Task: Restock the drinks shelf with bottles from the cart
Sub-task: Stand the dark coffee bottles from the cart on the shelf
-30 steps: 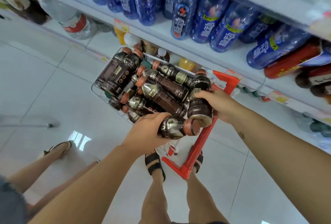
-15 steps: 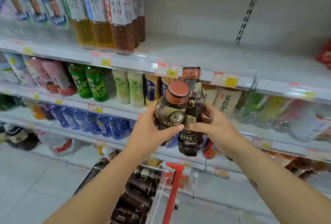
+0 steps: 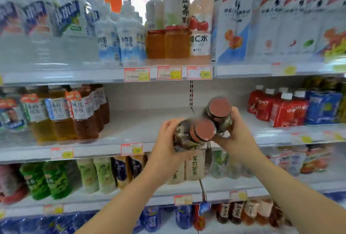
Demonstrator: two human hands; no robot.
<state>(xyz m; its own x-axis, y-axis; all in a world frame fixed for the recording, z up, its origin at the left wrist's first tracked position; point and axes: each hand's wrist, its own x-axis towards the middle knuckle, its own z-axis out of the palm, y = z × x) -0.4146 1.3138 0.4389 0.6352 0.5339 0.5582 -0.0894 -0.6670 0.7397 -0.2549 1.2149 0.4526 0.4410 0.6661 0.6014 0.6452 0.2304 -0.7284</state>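
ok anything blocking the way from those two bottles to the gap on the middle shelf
Nothing visible. The bare stretch of the middle shelf lies straight behind the two bottles, between the tea bottles and the red bottles.

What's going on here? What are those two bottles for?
A person is stocking the drinks shelves in a shop. Their left hand grips a dark bottle with an orange cap, and their right hand grips a second dark bottle. Both are held up, caps toward the camera, in front of the bare stretch of the middle shelf, between the brown tea bottles and the red bottles. Neither bottle is set down yet.
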